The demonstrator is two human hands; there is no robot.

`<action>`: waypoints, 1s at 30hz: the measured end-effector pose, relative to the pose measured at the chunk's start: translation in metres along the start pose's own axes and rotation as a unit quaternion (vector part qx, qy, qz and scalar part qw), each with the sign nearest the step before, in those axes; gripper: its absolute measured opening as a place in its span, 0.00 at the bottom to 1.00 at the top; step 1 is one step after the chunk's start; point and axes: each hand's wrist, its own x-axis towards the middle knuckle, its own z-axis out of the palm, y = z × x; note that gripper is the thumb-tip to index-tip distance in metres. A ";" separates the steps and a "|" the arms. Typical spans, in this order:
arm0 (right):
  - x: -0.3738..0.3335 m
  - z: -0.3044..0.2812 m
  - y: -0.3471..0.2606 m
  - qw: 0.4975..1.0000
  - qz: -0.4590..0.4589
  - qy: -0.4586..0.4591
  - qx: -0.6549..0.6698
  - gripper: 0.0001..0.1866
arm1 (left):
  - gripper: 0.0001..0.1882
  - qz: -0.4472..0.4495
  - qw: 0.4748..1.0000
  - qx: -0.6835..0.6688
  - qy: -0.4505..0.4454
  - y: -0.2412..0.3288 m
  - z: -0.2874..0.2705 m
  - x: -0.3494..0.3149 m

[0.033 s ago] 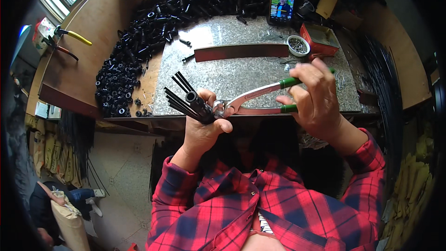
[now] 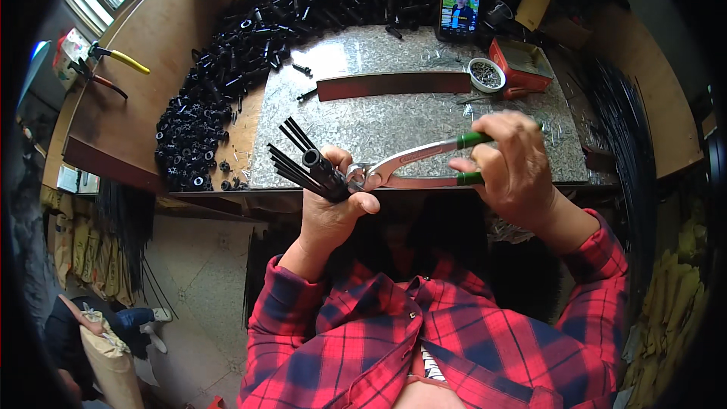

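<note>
My left hand (image 2: pixel 327 216) is closed round a black tube with thin rods (image 2: pixel 324 176). Its open end faces up, and several rods fan out to the upper left. My right hand (image 2: pixel 516 163) grips the green handles of a pair of pincers (image 2: pixel 416 157), its fingers over the upper handle and slightly blurred. The handles stand apart. The pincers' metal jaws meet the tube's side beside my left thumb; what lies between them is too small to make out.
A heap of black tubular parts (image 2: pixel 250 53) covers the bench's back left. Beyond my hands lie a dark red strip (image 2: pixel 394 85), a white cup of small metal pieces (image 2: pixel 486 74), a red box (image 2: pixel 522 68) and a phone (image 2: pixel 459 1). Two pliers (image 2: pixel 98 79) hang left. A person's legs (image 2: pixel 136 318) show lower left.
The fingers of my right hand have moved down a little, and the pincers' upper handle has come slightly closer to the lower one. My left hand and the tube stay in place.
</note>
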 end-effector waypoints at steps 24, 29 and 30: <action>-0.037 0.022 -0.040 0.881 0.230 -0.205 0.360 0.24 | 0.33 0.137 0.976 0.105 0.130 -0.029 -0.004 -0.013; -0.032 -0.002 -0.032 0.764 0.296 -0.307 0.484 0.23 | 0.38 0.075 0.997 -0.028 -0.014 -0.018 -0.012 -0.017; -0.033 -0.003 -0.029 0.729 0.291 -0.323 0.528 0.23 | 0.38 0.073 0.996 -0.015 -0.046 -0.013 -0.011 -0.018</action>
